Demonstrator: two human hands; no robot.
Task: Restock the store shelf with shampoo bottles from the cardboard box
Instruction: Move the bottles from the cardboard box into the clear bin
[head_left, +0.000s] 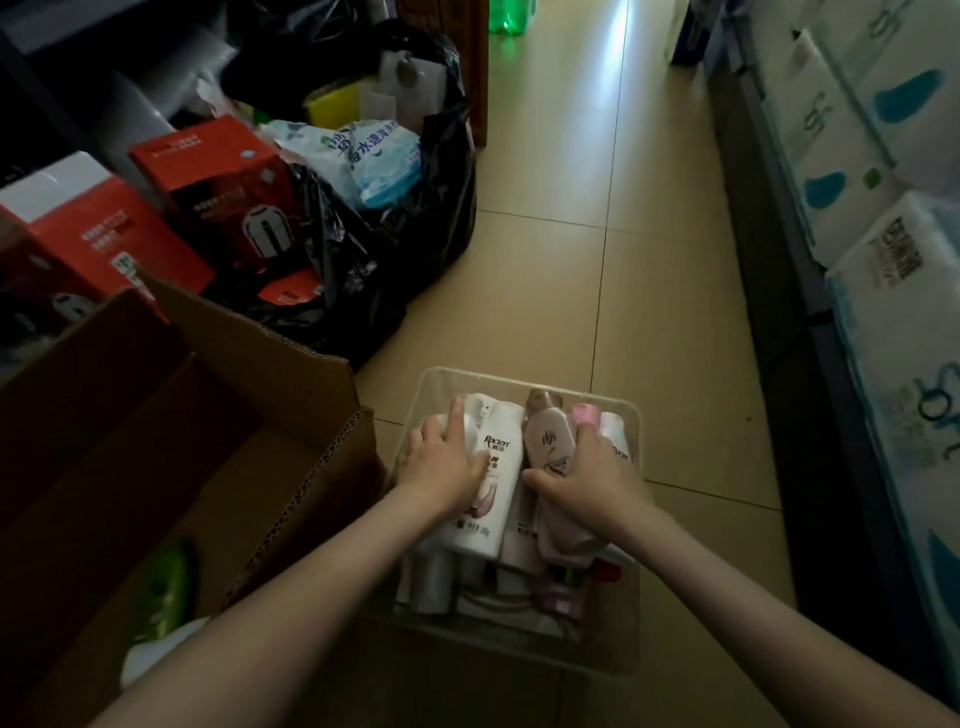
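Looking down from my head: my left hand (441, 465) lies nearly flat, fingers straight, on a white shampoo bottle (501, 467) in the clear plastic bin (519, 376) on the floor. My right hand (589, 480) has fingers and thumb curled round a pink shampoo bottle (548, 441) beside it. The cardboard box (291, 364) stands open just left of the bin, and the shelf (810, 322) runs along my right. I judge I'm lifting the pink one out. I should press down with the left so neighbours don't ride up, and pull straight upward by the body, not the cap.
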